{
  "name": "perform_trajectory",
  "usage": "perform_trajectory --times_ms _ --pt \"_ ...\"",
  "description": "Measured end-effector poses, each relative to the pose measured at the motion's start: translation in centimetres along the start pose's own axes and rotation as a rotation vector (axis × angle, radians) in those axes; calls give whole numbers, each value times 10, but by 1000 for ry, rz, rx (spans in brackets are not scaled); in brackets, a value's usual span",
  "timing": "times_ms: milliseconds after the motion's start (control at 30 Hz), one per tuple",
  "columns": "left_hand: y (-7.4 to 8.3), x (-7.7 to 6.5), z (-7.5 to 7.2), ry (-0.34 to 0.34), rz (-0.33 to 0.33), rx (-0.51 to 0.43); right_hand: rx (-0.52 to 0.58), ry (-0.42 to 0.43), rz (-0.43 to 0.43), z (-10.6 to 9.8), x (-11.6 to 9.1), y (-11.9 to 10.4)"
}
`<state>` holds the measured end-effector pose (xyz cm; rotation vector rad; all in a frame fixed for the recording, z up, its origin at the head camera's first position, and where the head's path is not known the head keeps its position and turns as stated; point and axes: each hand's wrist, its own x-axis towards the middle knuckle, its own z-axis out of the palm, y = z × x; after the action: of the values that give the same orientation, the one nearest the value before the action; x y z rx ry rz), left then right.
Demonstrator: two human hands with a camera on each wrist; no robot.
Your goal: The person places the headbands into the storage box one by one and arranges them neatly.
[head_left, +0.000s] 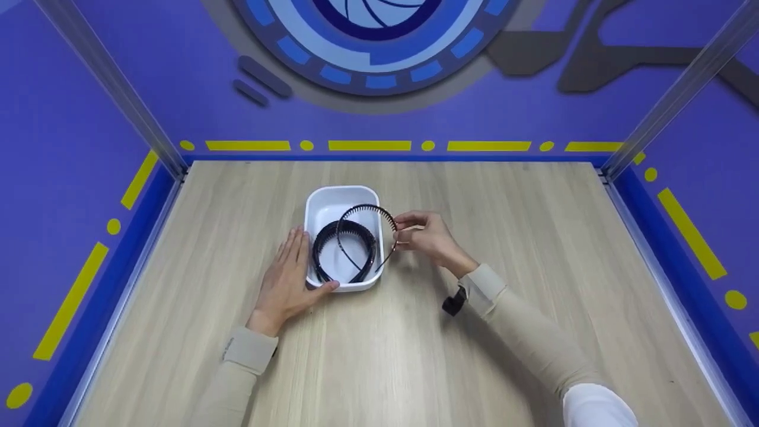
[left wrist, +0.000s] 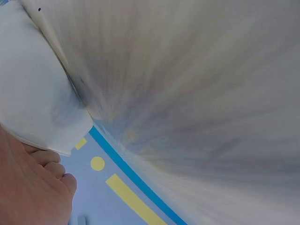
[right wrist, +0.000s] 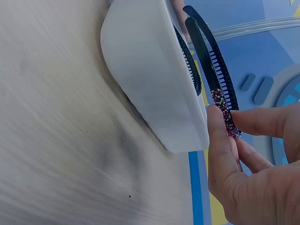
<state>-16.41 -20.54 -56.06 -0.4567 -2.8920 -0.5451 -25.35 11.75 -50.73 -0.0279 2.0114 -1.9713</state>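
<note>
A white bin (head_left: 314, 204) sits mid-table, and one black headband (head_left: 323, 240) lies curled inside it. My right hand (head_left: 401, 233) pinches a second black toothed headband (head_left: 370, 209) by one side, holding it tilted over the bin's right rim. In the right wrist view the thumb and fingers (right wrist: 220, 140) grip a sparkly stretch of this headband (right wrist: 212, 51) just beside the bin (right wrist: 150, 79). My left hand (head_left: 290, 270) lies flat on the table against the bin's left side, thumb at its front corner. The left wrist view shows those fingers (left wrist: 42, 183) under the bin (left wrist: 33, 89).
The light wooden table (head_left: 522, 225) is bounded by blue and purple walls with yellow markings (head_left: 367, 145). Metal corner posts (head_left: 112, 89) rise at the back left and back right. A black wrist camera (head_left: 454, 301) is strapped to my right sleeve.
</note>
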Motion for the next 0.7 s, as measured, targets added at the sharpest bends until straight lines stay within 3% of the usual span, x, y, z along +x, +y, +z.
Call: perform_trajectory --times_ms 700 --pt "-1 1 0 -41 -24 -22 15 -27 -20 26 2 -2"
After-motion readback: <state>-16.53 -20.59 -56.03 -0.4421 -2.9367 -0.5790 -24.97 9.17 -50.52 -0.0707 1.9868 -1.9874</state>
